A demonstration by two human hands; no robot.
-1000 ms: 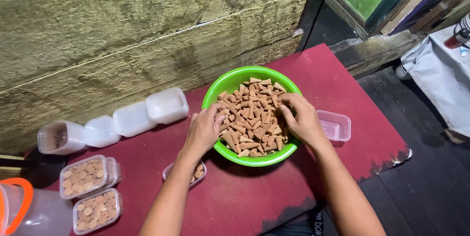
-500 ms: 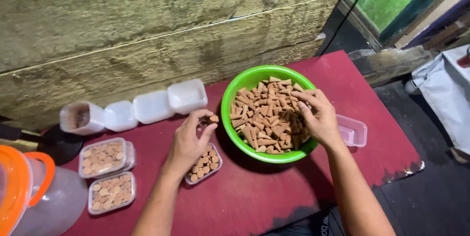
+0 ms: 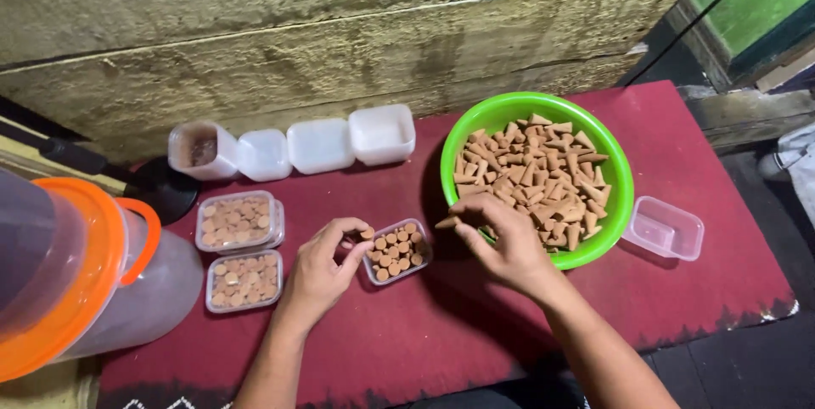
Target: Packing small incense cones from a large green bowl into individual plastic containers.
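1. The red mat (image 3: 509, 324) covers the low table and carries everything; a big clear jug with an orange lid (image 3: 68, 282) stands at its left edge.
2. The green bowl (image 3: 618, 173) sits toward the right of the mat and is well filled with brown cones (image 3: 543, 171), so by the look of it a good deal of packing is left.
3. Along the wall stands a row of white tubs (image 3: 318, 144), the leftmost one lying on its side with its dark inside showing; whether the others are empty I cannot tell from here.
4. Two small clear boxes packed with cones (image 3: 238, 222) lie one behind the other on the left, both looking full, lids on as far as I can tell; that part seems done.
5. The open box (image 3: 396, 251) in the middle, just beside the bowl, is about full, cones standing close with their flat ends up.
6. An empty clear box (image 3: 664, 229) waits to the right of the bowl.
7. The right hand (image 3: 509, 243) hovers between bowl and open box, fingers pinched on a cone (image 3: 447, 223).
8. The left hand (image 3: 323, 269) rests beside the open box, fingertips holding another cone (image 3: 367, 233) at its rim; the hands are apart.
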